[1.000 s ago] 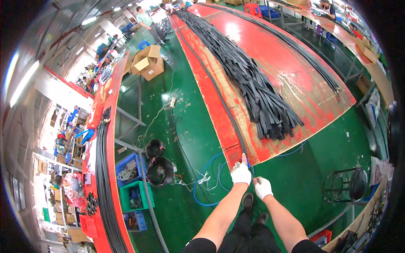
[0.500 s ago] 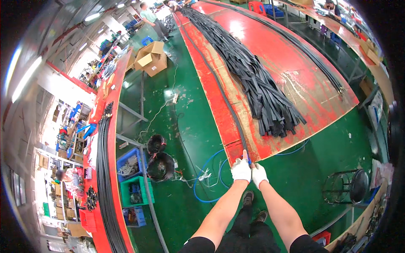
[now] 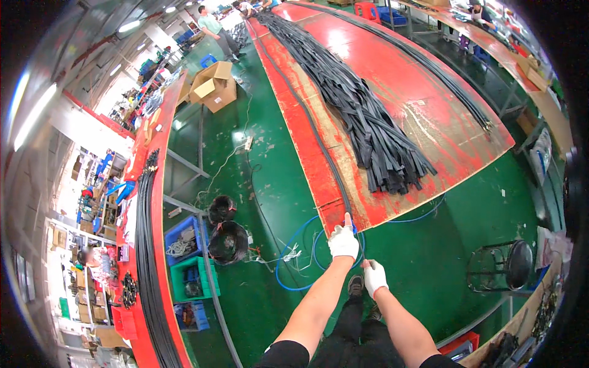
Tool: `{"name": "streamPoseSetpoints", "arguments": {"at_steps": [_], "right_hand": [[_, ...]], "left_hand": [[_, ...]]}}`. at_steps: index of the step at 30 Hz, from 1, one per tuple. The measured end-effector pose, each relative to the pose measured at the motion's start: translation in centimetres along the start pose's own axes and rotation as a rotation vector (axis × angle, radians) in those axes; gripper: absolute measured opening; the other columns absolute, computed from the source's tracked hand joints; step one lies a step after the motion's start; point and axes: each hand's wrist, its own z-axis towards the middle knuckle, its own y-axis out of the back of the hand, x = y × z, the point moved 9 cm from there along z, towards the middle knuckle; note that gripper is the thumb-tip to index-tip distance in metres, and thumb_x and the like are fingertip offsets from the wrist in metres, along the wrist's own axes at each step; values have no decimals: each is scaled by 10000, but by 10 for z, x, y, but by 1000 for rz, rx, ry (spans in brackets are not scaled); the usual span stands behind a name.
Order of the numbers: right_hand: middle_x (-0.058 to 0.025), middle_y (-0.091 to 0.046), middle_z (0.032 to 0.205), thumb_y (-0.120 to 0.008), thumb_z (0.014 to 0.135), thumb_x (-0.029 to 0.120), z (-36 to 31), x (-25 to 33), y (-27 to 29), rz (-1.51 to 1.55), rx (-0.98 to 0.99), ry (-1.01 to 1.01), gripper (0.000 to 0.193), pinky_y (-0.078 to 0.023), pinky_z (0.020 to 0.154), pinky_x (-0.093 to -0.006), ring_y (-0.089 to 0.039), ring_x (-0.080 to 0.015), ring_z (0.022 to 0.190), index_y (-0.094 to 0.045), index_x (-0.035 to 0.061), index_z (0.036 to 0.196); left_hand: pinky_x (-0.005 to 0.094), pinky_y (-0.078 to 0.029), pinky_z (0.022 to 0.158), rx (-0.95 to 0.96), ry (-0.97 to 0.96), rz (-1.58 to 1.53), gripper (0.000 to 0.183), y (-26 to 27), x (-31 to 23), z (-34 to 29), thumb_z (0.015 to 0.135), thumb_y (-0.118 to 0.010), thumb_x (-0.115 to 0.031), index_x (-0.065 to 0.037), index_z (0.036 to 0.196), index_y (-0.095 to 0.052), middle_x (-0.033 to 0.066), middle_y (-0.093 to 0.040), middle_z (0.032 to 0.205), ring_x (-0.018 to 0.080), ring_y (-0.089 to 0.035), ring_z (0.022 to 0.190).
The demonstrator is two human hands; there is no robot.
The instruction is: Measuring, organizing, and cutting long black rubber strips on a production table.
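Observation:
A long thin black strip lies along the left edge of the red table and ends at its near corner. My left hand, in a white glove, is closed around the strip's near end, one finger pointing up along it. My right hand, also gloved, is lower and closer to me, its fingers pinched on the same strip where it hangs off the table. A thick bundle of black strips stretches down the middle of the table.
Blue hose loops lie on the green floor below my hands. Two black coils and blue and green bins sit to the left. A black stool stands right. Another red bench holding black strips runs along the left. An open cardboard box and people stand far back.
My right hand rose close beside the left, then dropped back toward me along the strip. The left hand stayed at the table's corner, shifting slightly up.

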Motion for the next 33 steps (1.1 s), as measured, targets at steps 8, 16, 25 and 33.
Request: {"name": "streamPoseSetpoints", "arguments": {"at_steps": [8, 16, 25, 33], "right_hand": [[-16, -611, 809, -597, 1097, 332, -12, -8, 4, 112, 109, -137, 339, -462, 669, -319, -539, -129, 745, -709, 36, 977], [-20, -642, 859, -586, 1114, 318, 46, 22, -8, 190, 68, -45, 329, -472, 686, -317, -552, -130, 758, -720, 22, 1058], [-24, -624, 879, -569, 1118, 269, 27, -3, -4, 94, 45, -9, 301, -430, 743, -318, -512, -129, 811, -712, 4, 1109], [40, -496, 714, -566, 1120, 318, 7, -10, 9, 142, 24, -42, 298, -328, 529, -293, -416, -81, 617, -683, 51, 1061]], "left_hand": [[517, -610, 866, 5, -6, -14, 753, 2, 1, -3, 954, -568, -125, -161, 1678, -366, 260, -670, 1165, 410, -735, 1001], [508, -609, 877, 5, -28, 0, 802, 3, -4, -4, 916, -610, -132, -159, 1679, -366, 259, -671, 1171, 406, -738, 993], [540, -580, 918, 48, 5, -29, 750, 0, 1, -4, 981, -558, -168, -208, 1696, -336, 232, -658, 1235, 398, -714, 1075], [551, -577, 897, 43, -25, -16, 724, -6, -1, -2, 993, -532, -169, -219, 1692, -349, 228, -666, 1201, 404, -716, 1050]]}}
